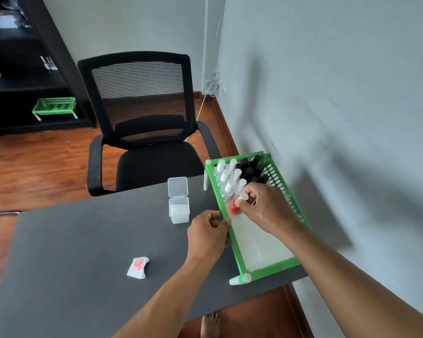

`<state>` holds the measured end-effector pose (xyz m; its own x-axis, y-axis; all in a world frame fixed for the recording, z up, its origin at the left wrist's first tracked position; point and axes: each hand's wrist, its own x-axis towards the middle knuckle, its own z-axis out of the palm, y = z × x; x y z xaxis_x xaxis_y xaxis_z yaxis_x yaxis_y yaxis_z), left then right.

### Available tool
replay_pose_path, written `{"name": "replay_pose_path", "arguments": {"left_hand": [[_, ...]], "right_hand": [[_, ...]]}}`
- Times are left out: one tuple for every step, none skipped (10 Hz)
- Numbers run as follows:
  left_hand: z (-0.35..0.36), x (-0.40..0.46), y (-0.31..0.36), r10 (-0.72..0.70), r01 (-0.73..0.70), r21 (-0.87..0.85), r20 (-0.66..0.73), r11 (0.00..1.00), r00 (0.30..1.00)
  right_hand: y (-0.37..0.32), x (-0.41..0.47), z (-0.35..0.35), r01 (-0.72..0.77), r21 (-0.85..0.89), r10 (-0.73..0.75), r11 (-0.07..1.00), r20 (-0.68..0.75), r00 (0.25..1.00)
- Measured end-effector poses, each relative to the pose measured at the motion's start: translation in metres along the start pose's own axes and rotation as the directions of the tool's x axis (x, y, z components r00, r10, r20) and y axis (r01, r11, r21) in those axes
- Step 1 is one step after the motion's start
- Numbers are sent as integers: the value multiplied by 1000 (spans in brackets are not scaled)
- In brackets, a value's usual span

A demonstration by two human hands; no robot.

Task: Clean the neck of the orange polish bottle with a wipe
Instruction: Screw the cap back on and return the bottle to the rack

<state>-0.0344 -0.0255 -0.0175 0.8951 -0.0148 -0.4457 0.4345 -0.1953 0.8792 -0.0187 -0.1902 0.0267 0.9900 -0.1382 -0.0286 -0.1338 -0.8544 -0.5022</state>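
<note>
Grey and matte, the counter [83, 240] is set against a pale wall, with a black mesh office chair [142, 123] drawn up at its far edge and a wooden floor seen beyond. A green plastic rack [230, 242] on short white legs is placed along the right side of the counter, close to the wall. Its far end is filled with upright bottles: white-capped ones [227, 176] on the left and black-capped ones [252, 167] on the right, crowded just behind the orange polish bottle [235, 208]. That bottle is stood on the rack's white floor near the left rail, its long axis near vertical and tilted slightly, with its white cap [243, 197] pointing up and away from the viewer. The cap is pinched by the fingers of the right hand [264, 208], which is closed around it from the right and hides part of the bottle. The left hand [208, 230] is closed on the rack's left rail, thumb on top. A small clear box [179, 211] with its hinged lid raised is stood just left of the rack, white contents inside. A crumpled white wipe [138, 267] marked with orange-red stains is lying nearer the viewer, well apart from the rack.
</note>
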Motion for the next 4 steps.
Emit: {"name": "replay_pose_path", "arguments": {"left_hand": [[1, 0, 0, 7, -7, -6, -5, 1000, 1000], [2, 0, -1, 6, -7, -26, -12, 1000, 1000], [0, -1, -1, 2, -2, -43, -12, 999, 1000], [3, -3, 0, 7, -7, -41, -1, 999, 1000]], "right_hand": [[2, 0, 2, 7, 5, -7, 1000, -3, 1000], [4, 0, 2, 9, 7, -9, 1000, 13, 1000], [-1, -3, 2, -31, 43, 30, 999, 24, 999], [2, -14, -5, -48, 80, 49, 996, -11, 999]]}}
